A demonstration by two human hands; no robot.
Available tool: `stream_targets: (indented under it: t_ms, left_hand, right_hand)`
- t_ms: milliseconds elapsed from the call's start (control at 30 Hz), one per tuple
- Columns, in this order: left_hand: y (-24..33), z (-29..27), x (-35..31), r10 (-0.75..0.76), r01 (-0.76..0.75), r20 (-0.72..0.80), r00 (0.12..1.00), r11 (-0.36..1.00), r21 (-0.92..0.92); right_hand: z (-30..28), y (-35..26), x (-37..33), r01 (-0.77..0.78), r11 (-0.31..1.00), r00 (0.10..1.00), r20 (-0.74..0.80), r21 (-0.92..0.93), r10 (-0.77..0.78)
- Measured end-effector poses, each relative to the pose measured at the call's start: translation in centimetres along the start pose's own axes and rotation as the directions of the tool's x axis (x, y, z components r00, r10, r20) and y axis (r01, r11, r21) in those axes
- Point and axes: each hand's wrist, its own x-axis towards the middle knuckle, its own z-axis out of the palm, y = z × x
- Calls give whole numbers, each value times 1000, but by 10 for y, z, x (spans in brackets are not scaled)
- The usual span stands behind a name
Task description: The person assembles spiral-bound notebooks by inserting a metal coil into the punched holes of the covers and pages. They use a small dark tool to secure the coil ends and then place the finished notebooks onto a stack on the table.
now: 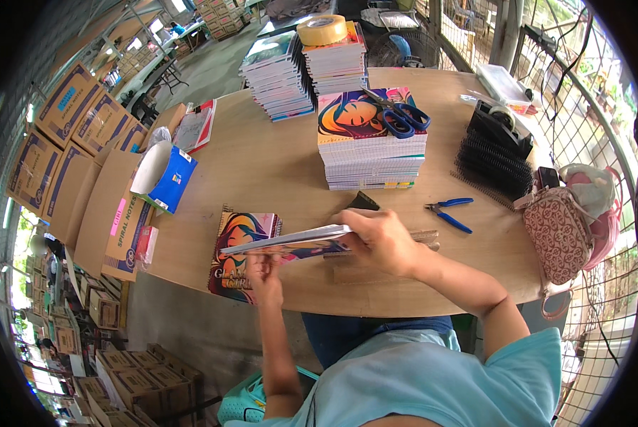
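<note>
A thin notebook (290, 240), seen nearly edge-on with white pages upward, is held above the near part of the table. My right hand (379, 235) grips its right end, fingers closed on it. Under its left part, my left hand (263, 270) is closed on its lower edge, the fingertips partly hidden. Spiral-bound notebooks with a colourful illustrated cover (235, 229) lie just behind my left hand. Beneath my right forearm are brown wooden strips (426, 238) and a dark flat piece (362, 202). Blue-handled pliers (450, 214) rest to the right.
Beyond my hands stands a notebook stack (373, 160) topped by scissors (399, 117). Farther back, two stacks carry a tape roll (322, 30). Black spiral coils (492, 165), a tape dispenser (502, 127) and a patterned bag (559, 231) line the right side; cartons (116, 213) crowd the left.
</note>
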Motion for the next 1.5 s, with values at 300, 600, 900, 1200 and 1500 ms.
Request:
stream_targets:
  t_ms: [300,600,900,1200,1500]
  left_hand:
    - [-31,94,-52,176,-238,288,941,951,196]
    - [-16,87,-40,340,-344,61,939,905,250]
    - [98,189,-24,336,-712,642,690,475,517]
    - [93,201,-22,320,-700,662,678,557,447]
    - [90,199,-22,330,-698,648,686,549,459]
  right_hand:
    - [-42,56,-138,-487,856,823,-237,173,516]
    - [-108,191,-100,-498,577,863,-438,-647,253]
    - [-137,127,-75,-40,940,999,9,-340,45]
    - [-113,58,-74,-163,983,983,101,88,154]
    - [-104,57,-78,-147,986,986,95,71,140]
